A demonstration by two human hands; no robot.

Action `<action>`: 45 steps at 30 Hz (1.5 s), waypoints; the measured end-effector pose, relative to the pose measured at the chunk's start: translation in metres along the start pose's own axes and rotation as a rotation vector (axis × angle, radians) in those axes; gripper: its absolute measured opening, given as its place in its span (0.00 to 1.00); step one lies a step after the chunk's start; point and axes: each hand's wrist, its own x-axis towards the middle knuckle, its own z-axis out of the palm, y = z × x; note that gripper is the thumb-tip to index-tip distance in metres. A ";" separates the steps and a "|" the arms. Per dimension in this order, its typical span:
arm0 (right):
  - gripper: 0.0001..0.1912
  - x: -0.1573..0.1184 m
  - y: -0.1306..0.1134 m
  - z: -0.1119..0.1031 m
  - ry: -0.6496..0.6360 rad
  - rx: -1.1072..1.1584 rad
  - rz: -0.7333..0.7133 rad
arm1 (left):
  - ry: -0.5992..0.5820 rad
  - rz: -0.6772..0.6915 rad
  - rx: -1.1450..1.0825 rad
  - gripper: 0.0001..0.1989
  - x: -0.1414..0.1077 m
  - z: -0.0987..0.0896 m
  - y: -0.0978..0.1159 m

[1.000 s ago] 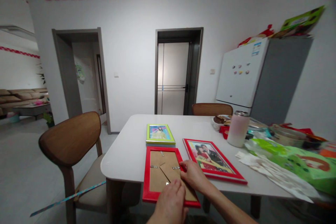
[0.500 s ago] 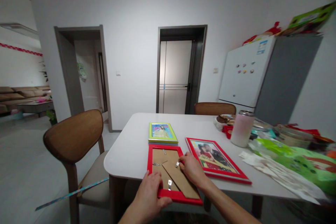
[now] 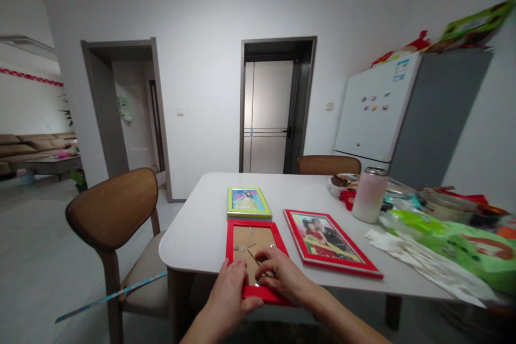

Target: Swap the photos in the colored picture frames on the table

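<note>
A red picture frame (image 3: 230,242) lies face down at the table's near edge, its brown backing board (image 3: 244,236) and small metal clips in view. My left hand (image 3: 230,285) grips the frame's lower left corner, thumb along the bottom edge. Over the lower part of the backing, my right hand (image 3: 278,274) has its fingers bent and pinched at the bottom metal clip (image 3: 257,284), which they partly cover. The stand flap is mostly hidden under this hand. Beyond lies a green picture frame (image 3: 249,215), and to the right a second red frame (image 3: 346,267), both face up.
The white table (image 3: 193,226) also bears a pink and white bottle (image 3: 370,196), white gloves or cloth (image 3: 419,263) and a green bag (image 3: 463,250) on the right. A wooden chair (image 3: 116,204) stands at the left, another chair (image 3: 328,165) behind the table.
My right hand has moved from the right-side clip down and left to the bottom clip, now covering much of the stand flap. My left hand stays on the frame's corner.
</note>
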 end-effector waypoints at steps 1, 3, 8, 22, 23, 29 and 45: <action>0.08 0.001 0.002 0.002 0.022 -0.016 -0.005 | 0.001 -0.003 -0.004 0.28 0.000 0.000 0.000; 0.07 0.004 0.005 0.005 0.051 -0.034 -0.015 | -0.004 -0.017 -0.008 0.28 0.000 0.000 0.000; 0.11 0.021 0.005 0.010 0.121 -0.007 0.010 | -0.028 -0.042 -0.021 0.28 0.001 -0.003 0.003; 0.11 0.076 0.003 0.033 0.170 -0.233 0.191 | 0.015 0.002 -0.059 0.34 0.002 -0.001 0.001; 0.11 0.076 0.007 0.032 0.179 -0.242 0.198 | 0.020 -0.002 -0.055 0.33 0.002 -0.001 0.001; 0.16 0.081 0.031 0.016 0.232 -0.312 0.326 | 0.007 -0.025 -0.050 0.29 0.001 0.002 -0.002; 0.18 0.030 0.020 -0.005 0.110 -0.289 0.255 | -0.006 -0.057 -0.070 0.29 0.006 -0.002 0.006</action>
